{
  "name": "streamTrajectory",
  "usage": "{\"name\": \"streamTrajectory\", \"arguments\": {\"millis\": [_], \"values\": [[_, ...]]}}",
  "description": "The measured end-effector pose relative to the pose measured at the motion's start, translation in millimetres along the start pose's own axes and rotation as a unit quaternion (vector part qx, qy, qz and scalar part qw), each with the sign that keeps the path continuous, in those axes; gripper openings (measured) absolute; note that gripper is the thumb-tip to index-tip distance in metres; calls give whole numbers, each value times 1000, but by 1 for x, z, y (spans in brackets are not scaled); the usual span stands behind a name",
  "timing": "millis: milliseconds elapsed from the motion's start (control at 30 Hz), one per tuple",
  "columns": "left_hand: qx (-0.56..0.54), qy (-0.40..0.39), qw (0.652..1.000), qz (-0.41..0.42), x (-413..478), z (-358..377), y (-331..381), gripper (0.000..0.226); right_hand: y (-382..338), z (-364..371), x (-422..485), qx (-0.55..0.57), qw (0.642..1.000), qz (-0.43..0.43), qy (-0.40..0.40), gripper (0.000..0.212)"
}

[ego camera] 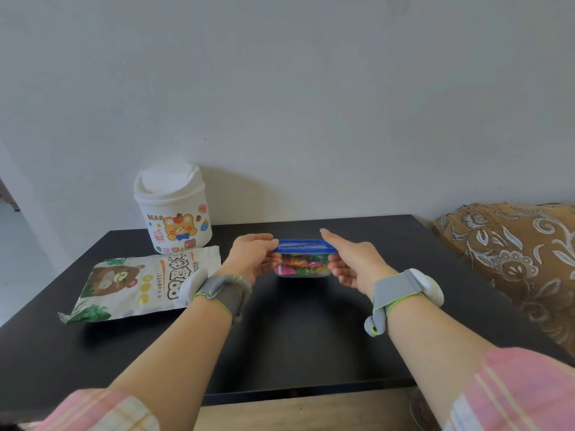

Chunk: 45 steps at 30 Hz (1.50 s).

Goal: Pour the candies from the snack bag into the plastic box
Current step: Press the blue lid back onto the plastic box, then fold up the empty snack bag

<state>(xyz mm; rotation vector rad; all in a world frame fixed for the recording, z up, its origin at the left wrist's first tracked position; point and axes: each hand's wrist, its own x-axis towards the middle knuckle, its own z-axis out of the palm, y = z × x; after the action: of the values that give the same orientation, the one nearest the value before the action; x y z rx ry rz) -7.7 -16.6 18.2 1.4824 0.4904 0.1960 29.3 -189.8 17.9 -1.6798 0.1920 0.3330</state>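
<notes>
At your left a white bin (172, 209) with a bear sticker stands against the wall, at the far edge of the dark surface (295, 337). Just in front of it the bag (140, 284) lies flat, its right end passing under your left wrist. Nothing stands between your two forearms. At your right a patterned cloth (513, 259) comes up against the surface's right edge.

The surface's near edge runs below your elbows, and its far edge meets the wall behind the box. The widest stretch of it lies between your forearms, toward you.

The box (303, 269) sits between your hands, right of the bag and apart from it, with its blue lid (303, 245) on and coloured candies (298, 264) showing through the clear wall. Your left grip (252, 259) is closed round the box's left end, with the thumb on the lid. Your right grip (354, 262) holds the right end — fingers curled beneath, forefinger stretched out over the lid's edge. Whether the base touches the surface, you cannot tell.
</notes>
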Motion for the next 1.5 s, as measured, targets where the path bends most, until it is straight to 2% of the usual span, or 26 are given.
{"name": "streamTrajectory", "arguments": {"millis": [167,233,333,367,433,500,533,600,700,800,900,1000,1067,1167,1233,1333,1400,1500], "values": [[63,-31,997,30,4,-1,-10,36,3,-3,-1,39,996,54,-52,26],[103,-32,993,54,8,2,-15,43,6,-3,2,77,995,46,-35,26],[173,-9,981,86,12,5,-19,48,9,-3,8,127,991,22,31,31],[182,4,979,94,14,5,-18,47,11,-4,9,111,992,1,65,34],[192,35,974,112,17,2,-16,40,15,-9,11,-18,984,-67,162,43],[198,62,970,129,20,-4,-13,30,15,-13,9,-166,940,-165,249,42],[203,69,967,135,22,-7,-11,26,14,-13,8,-201,919,-220,259,38],[211,76,964,142,25,-14,-10,21,13,-6,12,-240,895,-314,204,29],[216,80,963,144,27,-22,-11,15,21,12,17,-305,874,-369,80,32],[250,82,951,161,26,-30,-12,9,25,17,21,-329,861,-376,93,48],[297,93,933,181,20,-45,-11,10,22,23,26,-404,839,-345,120,60],[363,136,896,217,10,-69,-5,12,18,36,24,-432,814,-358,153,45],[405,175,870,221,6,-98,-2,13,16,49,16,-393,801,-418,168,30],[440,248,841,194,11,-162,-5,19,10,72,4,-331,803,-474,144,16],[478,274,826,124,12,-202,-13,30,9,89,-5,-352,822,-439,86,20],[516,226,826,4,10,-232,-30,50,9,114,-17,-356,890,-282,-41,43],[510,187,839,-8,6,-234,-42,58,9,129,-24,-273,943,-151,-114,50],[524,159,837,4,0,-227,-49,63,8,140,-31,-158,971,-45,-171,38]]}}
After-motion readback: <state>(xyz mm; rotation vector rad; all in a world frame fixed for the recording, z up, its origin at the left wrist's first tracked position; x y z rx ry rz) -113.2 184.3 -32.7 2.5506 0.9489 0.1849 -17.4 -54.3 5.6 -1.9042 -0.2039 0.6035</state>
